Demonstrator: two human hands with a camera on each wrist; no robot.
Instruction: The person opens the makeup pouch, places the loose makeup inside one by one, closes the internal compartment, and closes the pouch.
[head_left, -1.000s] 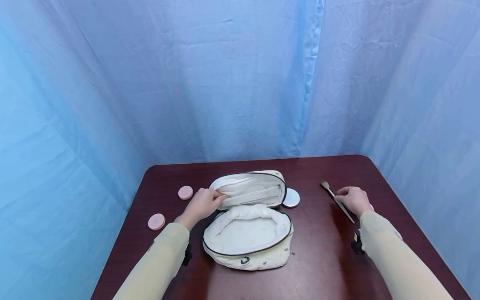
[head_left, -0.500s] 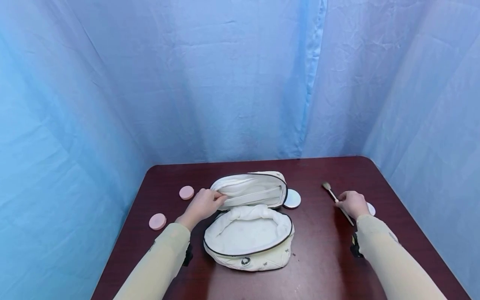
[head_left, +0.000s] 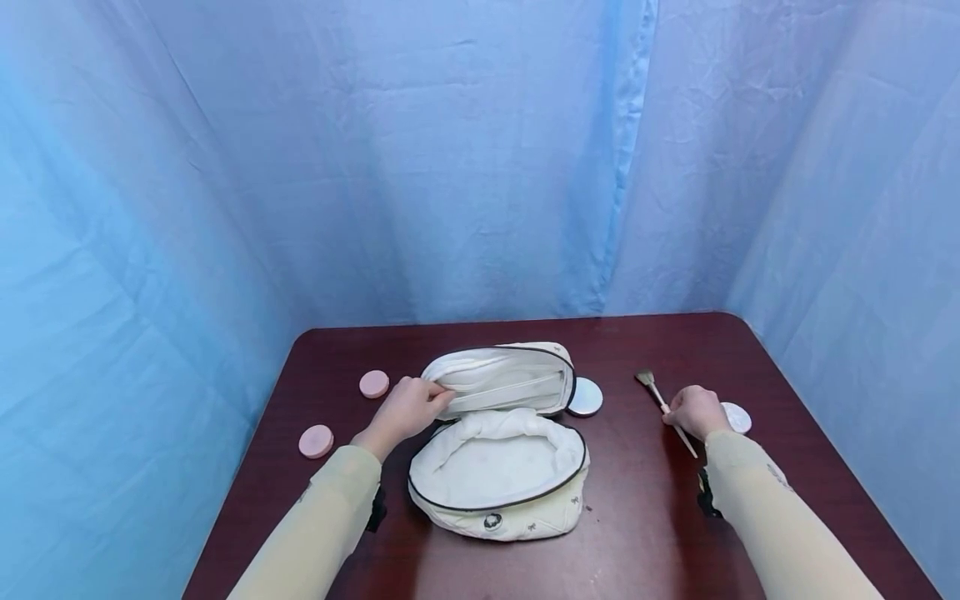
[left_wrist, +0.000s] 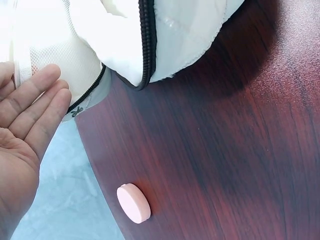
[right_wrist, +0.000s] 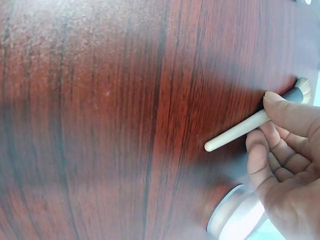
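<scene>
A white quilted makeup bag (head_left: 525, 525) lies unzipped at the middle of the table, its lid folded back. Inside the lid is a mesh pocket (left_wrist: 62, 50) with a pale band along its edge. My left hand (head_left: 401, 412) pinches that pocket's edge at the lid's left end; the fingers overlap the mesh in the left wrist view. On the right, my right hand (head_left: 699, 411) pinches a makeup brush (right_wrist: 237, 132) midway along its pale handle, thumb on one side and fingers on the other. The brush slants with its bristles toward the far side, close over the table.
Two round pink compacts (head_left: 374, 384) lie left of the bag. A round white-topped case (head_left: 585, 397) sits against the lid's right side. Another round white case (head_left: 737, 417) lies just right of my right hand. Blue curtains (head_left: 480, 167) surround the dark red table (head_left: 630, 533).
My right hand has shifted slightly left and nearer with the brush, and the white case beside it has come into fuller view. My left hand stays at the lid pocket.
</scene>
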